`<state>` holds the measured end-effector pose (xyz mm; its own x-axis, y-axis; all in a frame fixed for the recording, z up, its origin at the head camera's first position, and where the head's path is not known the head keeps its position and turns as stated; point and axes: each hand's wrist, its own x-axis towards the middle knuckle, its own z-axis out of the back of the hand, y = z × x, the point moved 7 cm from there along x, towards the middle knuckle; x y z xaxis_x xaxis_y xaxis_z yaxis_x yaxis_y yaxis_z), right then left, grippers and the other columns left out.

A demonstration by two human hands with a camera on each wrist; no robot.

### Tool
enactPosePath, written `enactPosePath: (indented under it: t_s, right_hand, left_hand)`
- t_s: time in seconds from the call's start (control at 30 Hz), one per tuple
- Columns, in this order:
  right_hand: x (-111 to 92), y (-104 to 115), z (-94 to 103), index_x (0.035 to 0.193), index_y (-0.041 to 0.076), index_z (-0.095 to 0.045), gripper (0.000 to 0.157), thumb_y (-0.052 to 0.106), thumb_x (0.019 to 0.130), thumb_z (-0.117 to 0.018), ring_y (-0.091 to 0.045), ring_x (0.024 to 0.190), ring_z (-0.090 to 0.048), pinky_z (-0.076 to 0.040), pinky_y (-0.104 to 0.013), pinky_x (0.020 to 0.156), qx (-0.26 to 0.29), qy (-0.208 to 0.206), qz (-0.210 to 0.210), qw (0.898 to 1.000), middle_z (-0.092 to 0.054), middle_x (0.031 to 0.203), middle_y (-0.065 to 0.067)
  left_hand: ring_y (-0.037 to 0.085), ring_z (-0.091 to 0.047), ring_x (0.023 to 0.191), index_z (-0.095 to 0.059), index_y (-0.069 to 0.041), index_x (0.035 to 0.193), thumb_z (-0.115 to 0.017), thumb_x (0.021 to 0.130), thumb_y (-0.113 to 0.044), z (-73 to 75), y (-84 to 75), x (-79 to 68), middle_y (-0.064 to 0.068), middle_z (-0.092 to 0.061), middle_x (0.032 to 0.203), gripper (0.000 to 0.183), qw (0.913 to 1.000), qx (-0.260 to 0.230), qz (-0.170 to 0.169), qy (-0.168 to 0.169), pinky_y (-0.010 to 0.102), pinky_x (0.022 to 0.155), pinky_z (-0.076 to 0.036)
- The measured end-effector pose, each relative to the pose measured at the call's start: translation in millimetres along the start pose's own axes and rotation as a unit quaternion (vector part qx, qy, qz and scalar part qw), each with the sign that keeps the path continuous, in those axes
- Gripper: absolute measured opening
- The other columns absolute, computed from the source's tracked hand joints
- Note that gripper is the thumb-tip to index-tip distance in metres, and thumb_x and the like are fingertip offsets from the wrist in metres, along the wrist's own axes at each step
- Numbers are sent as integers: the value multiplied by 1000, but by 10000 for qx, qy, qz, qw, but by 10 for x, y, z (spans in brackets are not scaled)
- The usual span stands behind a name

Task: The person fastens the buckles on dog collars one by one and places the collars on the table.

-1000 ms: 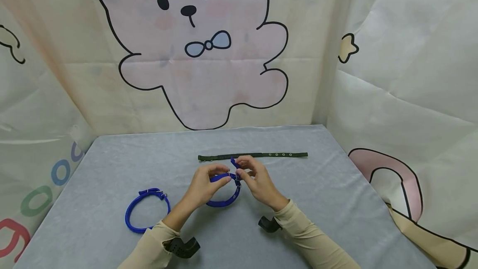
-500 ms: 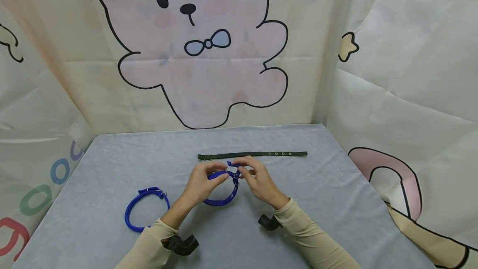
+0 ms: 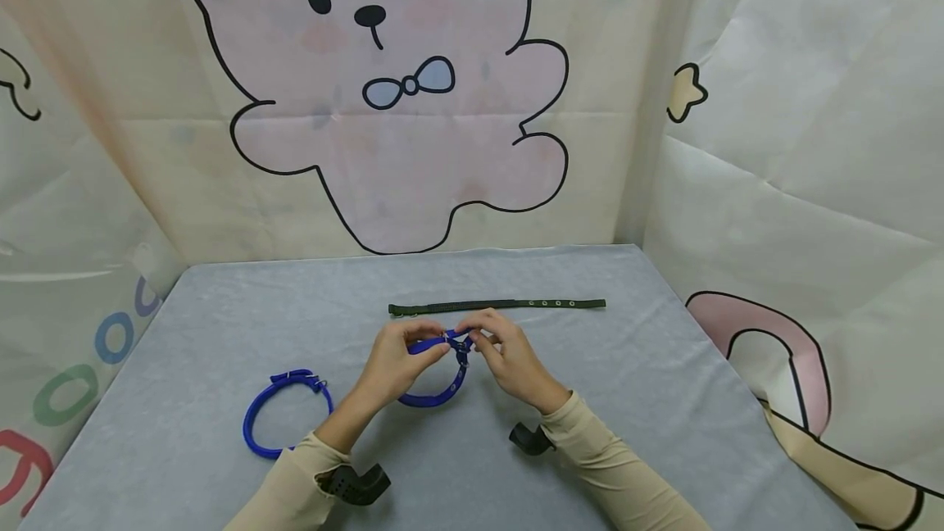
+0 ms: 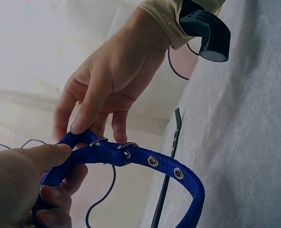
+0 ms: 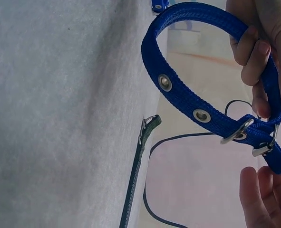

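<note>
Both hands hold a blue pet collar, buckled into a loop above the table, its lower curve [image 3: 435, 401] showing in the head view. My left hand [image 3: 392, 363] pinches the strap left of the buckle; in the left wrist view its thumb [image 4: 54, 154] presses on the webbing. My right hand [image 3: 514, 359] pinches the strap's free end just past the buckle, folded back toward the left fingers. Metal eyelets line the collar [image 5: 152, 52] in the right wrist view, with a D-ring [image 5: 237, 132] beside the buckle [image 5: 264, 149].
Another blue collar [image 3: 251, 420], closed in a ring, lies on the grey table [image 3: 627, 433] beside the left forearm. Behind the hands a dark green collar [image 3: 479, 305] with eyelets is stretched out flat. Printed cloth walls [image 3: 605, 187] stand around the table's back and sides.
The collar's free end stuck upward a second ago; it has swung left and down, close to the left fingers. Both hands have drifted slightly left, keeping their grip.
</note>
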<state>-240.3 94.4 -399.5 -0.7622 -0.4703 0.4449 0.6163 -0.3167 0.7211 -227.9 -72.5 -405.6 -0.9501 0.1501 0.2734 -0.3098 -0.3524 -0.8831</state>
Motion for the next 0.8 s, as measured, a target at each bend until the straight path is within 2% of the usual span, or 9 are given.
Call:
enactPosePath:
  t_s: [0.47, 0.8]
  right_hand:
    - [-7, 18, -2, 112, 17, -72, 21, 8, 104, -54, -22, 110, -64, -55, -31, 82, -233, 36, 25, 9997, -67, 119, -4]
    - [-18, 18, -22, 112, 17, -74, 22, 6, 102, -57, -21, 107, -65, -55, -31, 83, -294, 15, -26, 9996, -67, 117, -4]
  left_hand:
    - [27, -74, 89, -77, -5, 105, -80, 86, -8, -3, 0, -14, 10, -78, 97, 19, 10000, 43, -6, -8, 35, 76, -60]
    - [25, -74, 88, -77, -6, 105, -79, 87, -8, -19, 4, -14, 10, -78, 98, 19, 10000, 56, -25, 33, 31, 72, -58]
